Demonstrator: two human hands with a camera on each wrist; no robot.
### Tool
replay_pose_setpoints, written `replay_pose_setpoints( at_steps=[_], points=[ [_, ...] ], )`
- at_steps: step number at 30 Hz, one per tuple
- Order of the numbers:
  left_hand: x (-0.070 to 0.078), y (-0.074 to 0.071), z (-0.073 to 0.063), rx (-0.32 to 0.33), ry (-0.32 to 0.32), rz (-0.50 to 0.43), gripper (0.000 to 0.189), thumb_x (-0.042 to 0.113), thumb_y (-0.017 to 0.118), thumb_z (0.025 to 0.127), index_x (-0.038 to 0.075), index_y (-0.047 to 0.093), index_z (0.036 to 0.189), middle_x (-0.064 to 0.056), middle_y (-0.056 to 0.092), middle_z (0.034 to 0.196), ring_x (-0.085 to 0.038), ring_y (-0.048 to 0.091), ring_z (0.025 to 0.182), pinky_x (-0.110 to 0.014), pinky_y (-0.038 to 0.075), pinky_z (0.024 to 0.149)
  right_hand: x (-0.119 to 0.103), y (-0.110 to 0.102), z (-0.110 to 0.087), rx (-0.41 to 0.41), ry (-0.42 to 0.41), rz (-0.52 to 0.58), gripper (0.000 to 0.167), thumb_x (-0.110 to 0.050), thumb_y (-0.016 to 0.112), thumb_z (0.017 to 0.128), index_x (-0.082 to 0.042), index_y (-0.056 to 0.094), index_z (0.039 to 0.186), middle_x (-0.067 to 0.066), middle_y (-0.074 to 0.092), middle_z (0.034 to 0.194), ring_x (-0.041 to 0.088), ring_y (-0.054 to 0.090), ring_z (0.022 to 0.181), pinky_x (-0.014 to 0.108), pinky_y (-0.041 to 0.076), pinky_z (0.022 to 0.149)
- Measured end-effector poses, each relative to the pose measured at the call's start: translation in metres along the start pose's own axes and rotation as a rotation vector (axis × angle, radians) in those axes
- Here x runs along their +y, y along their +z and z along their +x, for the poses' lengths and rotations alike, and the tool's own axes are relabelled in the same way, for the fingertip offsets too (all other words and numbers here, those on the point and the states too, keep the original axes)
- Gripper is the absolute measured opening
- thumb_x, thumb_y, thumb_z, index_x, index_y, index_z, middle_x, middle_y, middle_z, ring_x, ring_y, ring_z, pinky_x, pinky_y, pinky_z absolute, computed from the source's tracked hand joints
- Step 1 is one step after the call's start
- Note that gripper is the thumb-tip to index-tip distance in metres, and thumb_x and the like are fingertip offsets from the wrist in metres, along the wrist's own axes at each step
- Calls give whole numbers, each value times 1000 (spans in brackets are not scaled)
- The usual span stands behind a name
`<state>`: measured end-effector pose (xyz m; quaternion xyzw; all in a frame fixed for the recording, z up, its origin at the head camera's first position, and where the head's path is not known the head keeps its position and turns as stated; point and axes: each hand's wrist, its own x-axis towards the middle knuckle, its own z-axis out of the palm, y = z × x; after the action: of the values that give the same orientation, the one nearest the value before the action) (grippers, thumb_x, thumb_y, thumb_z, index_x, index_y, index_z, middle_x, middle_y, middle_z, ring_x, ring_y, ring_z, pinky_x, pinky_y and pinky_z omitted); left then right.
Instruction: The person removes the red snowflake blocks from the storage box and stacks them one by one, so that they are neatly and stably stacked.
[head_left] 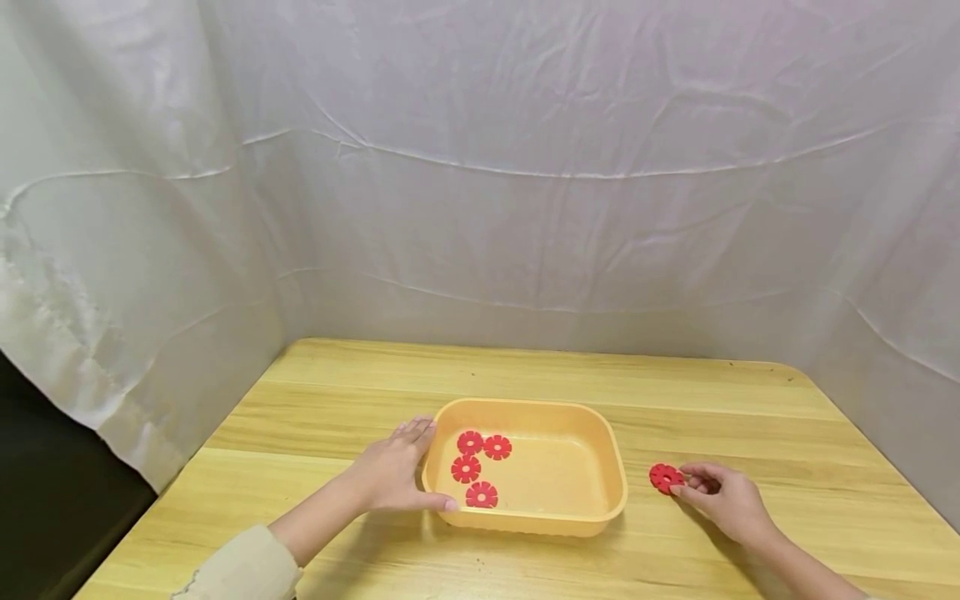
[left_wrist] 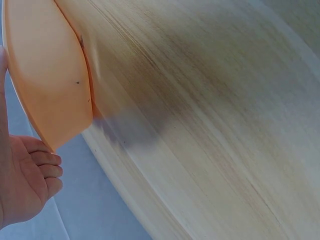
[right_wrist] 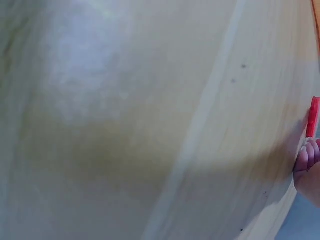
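A yellow-orange plastic bin (head_left: 553, 527) sits on the table, and several red notched flower-shaped discs (head_left: 466, 468) lie in its left part. My left hand (head_left: 395, 473) holds the bin's left end, thumb along the near rim and fingers at the far left corner. In the left wrist view, the fingers of this hand (left_wrist: 30, 175) bend beside the bin's wall (left_wrist: 50, 75). To the right of the bin, my right hand (head_left: 723, 502) pinches another red notched disc (head_left: 664, 477) between thumb and fingers. That disc (right_wrist: 313, 117) appears edge-on in the right wrist view.
The light wooden table (head_left: 360, 375) has rounded far corners. Pale cloth (head_left: 525, 225) hangs behind it and along both sides. At the lower left, a dark area (head_left: 45, 483) shows past the cloth's edge.
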<state>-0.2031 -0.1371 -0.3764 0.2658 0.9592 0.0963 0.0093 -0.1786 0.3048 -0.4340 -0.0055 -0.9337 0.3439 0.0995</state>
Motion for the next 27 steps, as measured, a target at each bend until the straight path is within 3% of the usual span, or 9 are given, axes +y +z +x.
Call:
replay_pose_setpoints(
  at_steps=[7, 14, 19, 27],
  points=[
    [1, 0, 1, -1, -2, 12, 110, 75, 58, 68, -5, 34, 140, -22, 32, 147, -37, 30, 137, -46, 34, 110, -8, -10, 6, 35, -29, 15, 35, -13, 70, 80, 8, 63, 107, 6, 63, 83, -9, 47, 66, 16, 47, 57],
    [2, -2, 2, -7, -3, 12, 110, 75, 58, 68, -5, 35, 140, -22, 33, 147, -37, 30, 137, -47, 35, 109, -22, -19, 18, 143, -115, 34, 31, -13, 72, 79, 6, 66, 102, -7, 61, 76, -12, 48, 66, 11, 47, 58],
    [2, -1, 2, -10, -6, 19, 110, 75, 58, 68, -4, 34, 140, -22, 32, 147, -37, 30, 137, -46, 34, 110, -36, -24, 21, 145, -106, 40, 33, -18, 72, 80, 4, 66, 104, -5, 63, 77, -13, 48, 66, 11, 46, 58],
    [2, 0, 3, -2, -3, 18, 110, 75, 58, 67, -5, 35, 139, -22, 33, 146, -37, 31, 137, -46, 34, 110, -54, -21, 25, 143, -148, 128, 33, -16, 72, 81, 4, 66, 106, -18, 58, 77, -12, 51, 69, 8, 47, 61]
  ],
)
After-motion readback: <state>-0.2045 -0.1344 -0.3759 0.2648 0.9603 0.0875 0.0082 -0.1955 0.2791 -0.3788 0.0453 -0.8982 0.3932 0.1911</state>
